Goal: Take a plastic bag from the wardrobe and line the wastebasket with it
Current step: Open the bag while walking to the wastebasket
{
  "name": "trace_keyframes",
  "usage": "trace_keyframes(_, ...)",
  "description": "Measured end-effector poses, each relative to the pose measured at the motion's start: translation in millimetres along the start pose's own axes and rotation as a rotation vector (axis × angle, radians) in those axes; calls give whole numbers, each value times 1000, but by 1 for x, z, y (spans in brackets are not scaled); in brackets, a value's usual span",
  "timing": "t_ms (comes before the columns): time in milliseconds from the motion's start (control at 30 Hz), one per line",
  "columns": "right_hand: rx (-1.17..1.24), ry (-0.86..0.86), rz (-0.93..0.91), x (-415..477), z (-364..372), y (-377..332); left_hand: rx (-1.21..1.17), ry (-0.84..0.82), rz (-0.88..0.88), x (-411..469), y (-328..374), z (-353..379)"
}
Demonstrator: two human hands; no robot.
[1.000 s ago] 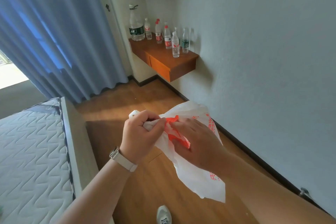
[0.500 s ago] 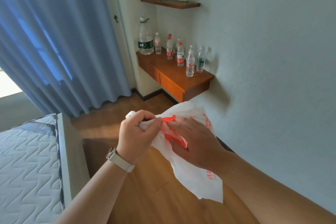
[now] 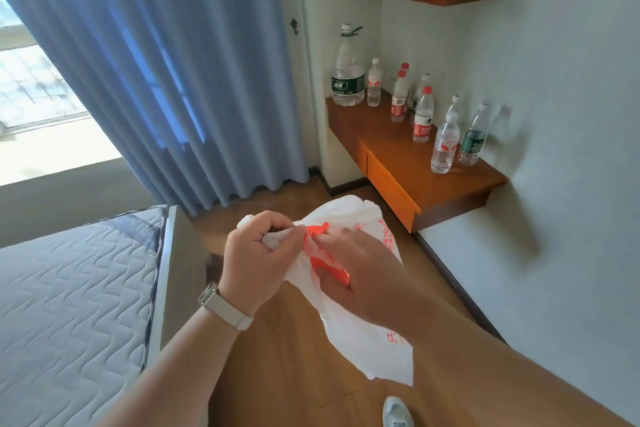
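Right now my left hand (image 3: 258, 253) is closed in a fist on the bunched top of the plastic bag (image 3: 360, 333), held in front of me above the wooden floor (image 3: 287, 367). My right hand (image 3: 360, 263) pinches its red-printed edge, the rest hanging down to the right. I should rub the two layers apart, then pull the mouth wide. No wastebasket is in sight yet.
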State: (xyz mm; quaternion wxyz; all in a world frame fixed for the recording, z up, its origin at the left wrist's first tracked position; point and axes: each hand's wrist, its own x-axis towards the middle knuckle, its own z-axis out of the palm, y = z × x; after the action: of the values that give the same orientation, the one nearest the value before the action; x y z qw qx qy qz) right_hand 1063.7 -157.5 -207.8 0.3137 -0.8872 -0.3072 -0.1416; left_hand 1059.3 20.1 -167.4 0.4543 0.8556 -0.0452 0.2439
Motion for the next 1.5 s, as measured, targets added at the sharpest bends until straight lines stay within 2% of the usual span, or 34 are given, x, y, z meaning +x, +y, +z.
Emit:
trace_keyframes(267, 35, -42, -52, 89, -31, 110, 77, 59, -67, 99, 9, 73)
trace_keyframes(467, 90, -111, -98, 132, -28, 161, 119, 122, -124, 139, 1, 103)
trace_keyframes(667, 141, -120, -150, 174, -13, 184, 142, 153, -139, 175, -25, 110)
trace_keyframes(900, 137, -77, -206, 239, 24, 205, 98, 167, -167, 230, -85, 109)
trace_keyframes(1133, 75, -144, -181, 340, 70, 220, 0, 202, -182, 318, -160, 94)
trace_keyframes(1500, 57, -132, -207, 487, 134, 226, -49, 209, -192, 441, -250, 50)
